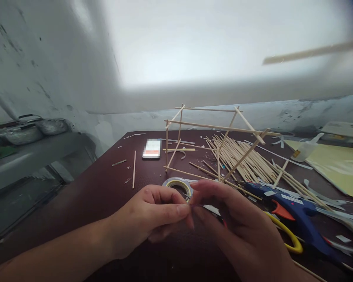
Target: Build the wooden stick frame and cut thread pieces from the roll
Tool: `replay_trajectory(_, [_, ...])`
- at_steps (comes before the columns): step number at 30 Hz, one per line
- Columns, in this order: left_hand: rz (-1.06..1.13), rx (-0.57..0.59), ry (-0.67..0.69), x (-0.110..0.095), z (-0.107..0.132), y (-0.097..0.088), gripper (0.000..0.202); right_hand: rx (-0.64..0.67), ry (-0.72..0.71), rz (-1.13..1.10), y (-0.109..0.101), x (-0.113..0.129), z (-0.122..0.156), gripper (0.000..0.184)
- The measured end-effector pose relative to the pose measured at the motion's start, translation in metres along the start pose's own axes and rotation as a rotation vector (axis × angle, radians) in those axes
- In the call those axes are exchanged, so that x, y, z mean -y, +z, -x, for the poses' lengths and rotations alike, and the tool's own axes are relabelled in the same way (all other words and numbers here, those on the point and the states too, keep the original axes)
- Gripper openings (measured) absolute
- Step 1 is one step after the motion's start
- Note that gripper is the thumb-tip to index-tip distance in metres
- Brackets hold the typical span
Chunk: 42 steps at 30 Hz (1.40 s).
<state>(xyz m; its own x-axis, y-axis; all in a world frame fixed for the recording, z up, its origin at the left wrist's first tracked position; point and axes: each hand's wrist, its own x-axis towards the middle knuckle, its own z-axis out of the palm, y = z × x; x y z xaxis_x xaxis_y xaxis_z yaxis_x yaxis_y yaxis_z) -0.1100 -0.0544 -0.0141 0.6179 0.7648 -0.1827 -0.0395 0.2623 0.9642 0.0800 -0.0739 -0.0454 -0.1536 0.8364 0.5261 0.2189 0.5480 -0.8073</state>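
My left hand (pixel 161 213) and my right hand (pixel 244 227) meet at the fingertips above the near part of the table. Both are closed in a pinch around something small and thin, mostly hidden by the fingers, that I cannot make out. Just behind the fingers lies a roll of tape (pixel 168 183), partly covered. Beyond it stands a box-shaped frame of thin wooden sticks (pixel 217 126), joined at the corners. To the right of my right hand are a blue glue gun (pixel 301 213) with an orange trigger and a yellow scissor-like handle (pixel 295 244), partly hidden.
A pile of wooden sticks (pixel 242 160) lies behind the glue gun among paper scraps. Farther right are a white bottle (pixel 307 149) and yellow paper (pixel 341 168). One stick (pixel 134 170) and a pixelated object (pixel 151 149) lie left. A blurred stick (pixel 308 53) crosses the upper right.
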Motion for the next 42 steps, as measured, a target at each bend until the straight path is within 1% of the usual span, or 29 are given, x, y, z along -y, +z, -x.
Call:
replay_trajectory(1, [0.014,-0.024,0.038,-0.003,0.002,0.002,0.024,0.024,0.055,-0.102,0.001,0.000,0.000,0.036])
replay_trajectory(3, [0.061,-0.067,0.119,-0.009,0.005,0.008,0.024,0.115,0.158,-0.320,0.003,0.001,-0.001,0.045])
replay_trajectory(6, [0.132,-0.097,0.225,-0.016,0.002,0.018,0.025,0.306,0.248,-0.616,0.008,0.005,-0.008,0.056])
replay_trajectory(7, [0.141,-0.111,0.263,-0.017,0.000,0.021,0.024,0.362,0.256,-0.695,0.011,0.006,-0.010,0.056])
replay_trajectory(8, [0.143,-0.128,0.298,-0.018,-0.003,0.024,0.024,0.408,0.256,-0.761,0.013,0.007,-0.013,0.052])
replay_trajectory(10, [0.124,-0.174,0.354,-0.019,-0.009,0.028,0.022,0.451,0.271,-0.838,0.016,0.009,-0.015,0.037])
replay_trajectory(12, [0.098,-0.211,0.388,-0.020,-0.013,0.030,0.021,0.459,0.358,-0.864,0.017,0.011,-0.015,0.028])
replay_trajectory(14, [0.078,-0.235,0.413,-0.019,-0.017,0.031,0.022,0.467,0.478,-0.884,0.015,0.014,-0.013,0.028])
replay_trajectory(16, [0.057,-0.271,0.430,-0.017,-0.019,0.031,0.023,0.460,0.552,-0.899,0.012,0.015,-0.011,0.027])
replay_trajectory(18, [0.027,-0.326,0.448,-0.014,-0.021,0.029,0.024,0.445,0.568,-0.893,0.011,0.015,-0.010,0.028])
replay_trajectory(21, [-0.009,-0.392,0.491,-0.010,-0.025,0.026,0.023,0.500,0.581,-0.879,0.012,0.010,-0.011,0.040])
replay_trajectory(23, [-0.012,-0.400,0.507,-0.007,-0.028,0.025,0.021,0.530,0.592,-0.890,0.013,0.007,-0.012,0.043])
replay_trajectory(28, [0.018,-0.423,0.532,-0.002,-0.033,0.022,0.021,0.577,0.615,-0.881,0.013,0.004,-0.013,0.037])
replay_trajectory(30, [0.039,-0.442,0.527,-0.001,-0.033,0.023,0.022,0.596,0.627,-0.863,0.013,0.002,-0.013,0.042])
replay_trajectory(34, [0.050,-0.493,0.497,0.001,-0.030,0.025,0.024,0.594,0.649,-0.833,0.017,-0.003,-0.014,0.051])
replay_trajectory(39, [0.071,-0.498,0.506,-0.002,-0.028,0.024,0.024,0.560,0.691,-0.913,0.017,0.003,-0.010,0.049])
replay_trajectory(42, [0.118,-0.472,0.514,-0.003,-0.028,0.022,0.023,0.560,0.709,-0.989,0.013,0.008,-0.007,0.038])
